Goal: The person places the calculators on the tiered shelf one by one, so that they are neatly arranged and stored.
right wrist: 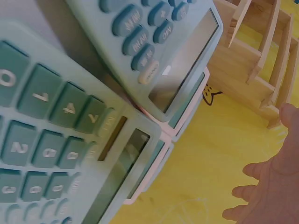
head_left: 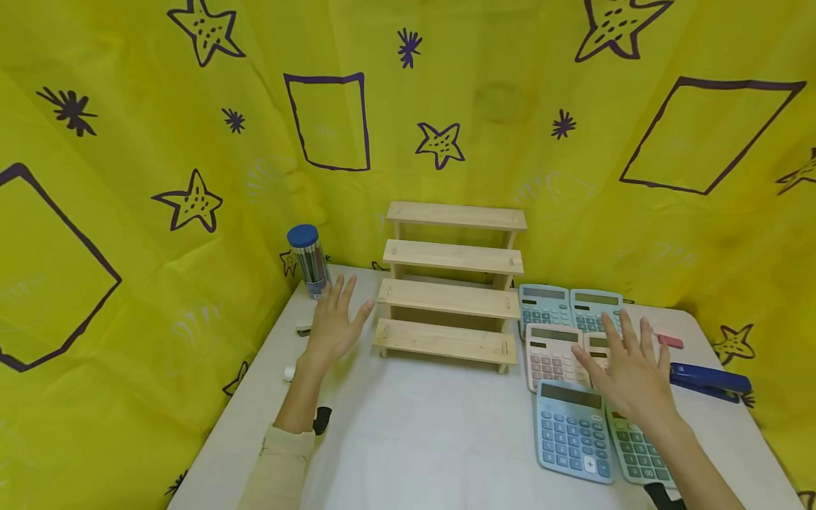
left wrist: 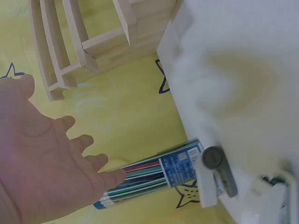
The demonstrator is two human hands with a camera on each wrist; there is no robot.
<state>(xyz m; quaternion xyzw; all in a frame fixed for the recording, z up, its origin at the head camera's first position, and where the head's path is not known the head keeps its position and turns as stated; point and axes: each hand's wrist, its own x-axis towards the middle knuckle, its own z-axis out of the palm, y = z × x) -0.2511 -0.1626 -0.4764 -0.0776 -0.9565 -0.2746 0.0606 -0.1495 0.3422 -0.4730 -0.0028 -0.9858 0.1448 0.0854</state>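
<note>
My left hand (head_left: pixel 333 327) hovers over the table's left side, fingers straight and spread, holding nothing. Just beyond it stands a clear tub of pencils (head_left: pixel 312 263) with a blue lid; its label shows in the left wrist view. On the right, my right hand (head_left: pixel 632 379) is raised above several calculators with its fingers spread, and it too is empty. Two light blue calculators (head_left: pixel 544 295) lie at the back and pink ones (head_left: pixel 553 358) in the middle. A blue calculator (head_left: pixel 571 428) and a green calculator (right wrist: pixel 42 116) lie in front, the green one partly covered by my forearm.
A stepped wooden rack (head_left: pixel 449 296) stands at the back centre, against a yellow patterned cloth (head_left: pixel 497 163). A blue stapler (head_left: pixel 707 379) and a small pink item (head_left: pixel 670 341) lie at the right. Small white-and-grey items (left wrist: pixel 205 184) sit along the left edge.
</note>
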